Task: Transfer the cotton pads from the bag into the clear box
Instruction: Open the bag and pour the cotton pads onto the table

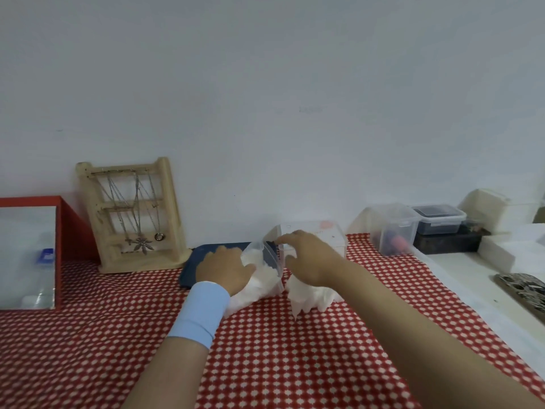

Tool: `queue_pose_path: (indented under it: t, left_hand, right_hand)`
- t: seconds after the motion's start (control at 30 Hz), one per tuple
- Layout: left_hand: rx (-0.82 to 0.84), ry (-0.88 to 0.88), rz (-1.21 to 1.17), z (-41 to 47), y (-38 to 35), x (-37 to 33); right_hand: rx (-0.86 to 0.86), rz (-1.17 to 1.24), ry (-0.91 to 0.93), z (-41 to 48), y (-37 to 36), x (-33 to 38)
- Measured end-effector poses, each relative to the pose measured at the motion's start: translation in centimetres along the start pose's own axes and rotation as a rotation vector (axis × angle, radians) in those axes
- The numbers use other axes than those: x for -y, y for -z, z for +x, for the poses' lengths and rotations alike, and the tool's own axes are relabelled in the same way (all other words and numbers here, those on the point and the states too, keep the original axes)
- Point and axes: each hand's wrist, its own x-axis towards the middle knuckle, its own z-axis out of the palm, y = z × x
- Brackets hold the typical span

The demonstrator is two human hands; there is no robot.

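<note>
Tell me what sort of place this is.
Likely a home dressing table: a wooden jewellery stand hung with necklaces, a red-framed mirror beside it, and clear storage boxes on a red patterned tablecloth against a plain wall.

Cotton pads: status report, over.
Left hand grips bag. Right hand at bag mouth, grip unclear. White pile lies before clear box. Nothing in the way.

The left hand [224, 270], gripping the bag [265, 261], covers its nine o'clock side; the right hand [309, 258] hides the front of the clear box [333, 234], and its grip cannot be told; the red frame [63, 231] at nine o'clock and a dark patterned thing [525, 290] at four o'clock are cut by the edges; contents of the small tubs [395, 228] are too blurred to tell.
</note>
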Motion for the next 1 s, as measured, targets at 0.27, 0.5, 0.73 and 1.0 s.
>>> queue_pose_path:
  t: [0.27, 0.5, 0.73, 1.0]
  left_hand:
    - [-0.163, -0.369, -0.145, -1.4, 1.1, -0.4]
    - [-0.091, -0.166, -0.343, -1.4, 0.9, -0.7]
    - [-0.155, -0.080, -0.545, -1.7, 1.8, -0.7]
    - [-0.411, -0.139, -0.584, -2.9, 4.2, -2.3]
  right_hand:
    - [-0.261, -0.277, -0.065, 1.8, -1.9, 0.3]
    - [0.031, -0.076, -0.020, 1.6, -2.4, -0.2]
    - [-0.088, 0.137, -0.026, 1.1, -1.3, -0.3]
    - [-0.337, 0.483, 0.007, 0.6, 0.6, 1.0]
